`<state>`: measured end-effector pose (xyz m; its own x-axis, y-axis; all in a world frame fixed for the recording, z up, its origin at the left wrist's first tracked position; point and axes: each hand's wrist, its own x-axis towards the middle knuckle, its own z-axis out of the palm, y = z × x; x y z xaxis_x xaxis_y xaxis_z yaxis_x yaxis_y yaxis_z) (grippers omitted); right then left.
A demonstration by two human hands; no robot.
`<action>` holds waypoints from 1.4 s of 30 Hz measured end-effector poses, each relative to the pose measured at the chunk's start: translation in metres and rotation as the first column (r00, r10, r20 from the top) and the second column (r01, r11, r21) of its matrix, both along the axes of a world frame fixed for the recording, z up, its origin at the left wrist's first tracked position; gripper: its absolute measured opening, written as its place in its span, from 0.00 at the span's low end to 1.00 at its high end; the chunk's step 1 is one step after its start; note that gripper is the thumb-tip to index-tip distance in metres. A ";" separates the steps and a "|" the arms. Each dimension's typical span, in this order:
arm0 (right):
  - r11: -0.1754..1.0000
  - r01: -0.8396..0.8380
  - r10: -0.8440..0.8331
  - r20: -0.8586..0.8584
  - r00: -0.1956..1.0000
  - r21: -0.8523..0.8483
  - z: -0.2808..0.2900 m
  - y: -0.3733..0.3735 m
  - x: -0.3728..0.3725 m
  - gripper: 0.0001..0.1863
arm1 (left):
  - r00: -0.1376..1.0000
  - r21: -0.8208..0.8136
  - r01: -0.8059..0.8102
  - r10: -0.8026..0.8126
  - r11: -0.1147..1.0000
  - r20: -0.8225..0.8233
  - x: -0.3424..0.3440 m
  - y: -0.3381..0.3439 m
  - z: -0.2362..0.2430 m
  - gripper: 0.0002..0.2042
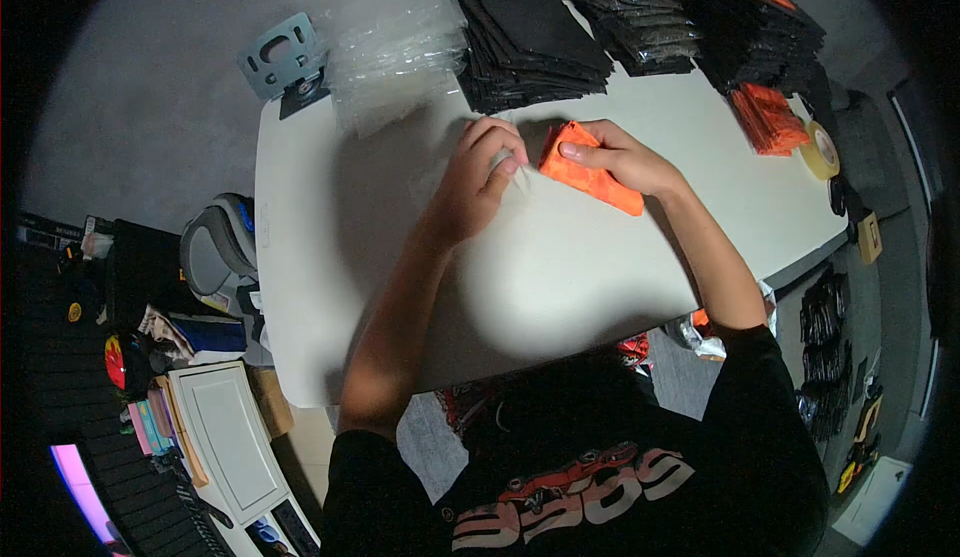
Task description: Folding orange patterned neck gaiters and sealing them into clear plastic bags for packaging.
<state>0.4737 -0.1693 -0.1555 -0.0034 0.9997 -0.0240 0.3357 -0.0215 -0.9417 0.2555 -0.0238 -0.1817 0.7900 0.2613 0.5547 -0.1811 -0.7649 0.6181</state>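
My left hand, over the middle of the white table, pinches a piece of thin clear plastic, apparently a bag, hard to make out against the tabletop. Just to its right, my right hand grips a folded bright orange fabric piece, thumb on top and fingers behind it.
Along the far edge lie clear bags, black folded stacks and a grey metal stand. At right are orange folded pieces and a tape roll. A chair and white cabinet stand left.
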 end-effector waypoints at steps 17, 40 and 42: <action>0.988 0.045 0.008 -0.342 0.940 0.146 -0.007 0.001 -0.031 0.25 | 0.966 -0.292 0.068 0.010 0.954 0.258 0.006 -0.007 -0.005 0.14; 0.900 -0.099 -0.136 0.490 0.861 0.424 0.006 -0.007 -0.052 0.22 | 0.998 0.122 0.057 -0.061 0.991 0.030 -0.003 -0.036 0.030 0.09; 0.905 -0.113 -0.124 0.507 0.853 0.410 0.012 -0.009 -0.051 0.19 | 0.996 0.155 0.064 -0.072 0.986 0.050 -0.002 -0.041 0.028 0.10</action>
<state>0.4227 -0.1780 -0.1438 -0.1032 0.9150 0.3901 0.7687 0.3223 -0.5526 0.2533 -0.0643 -0.1541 0.7699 0.1168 0.6274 -0.2664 -0.8345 0.4823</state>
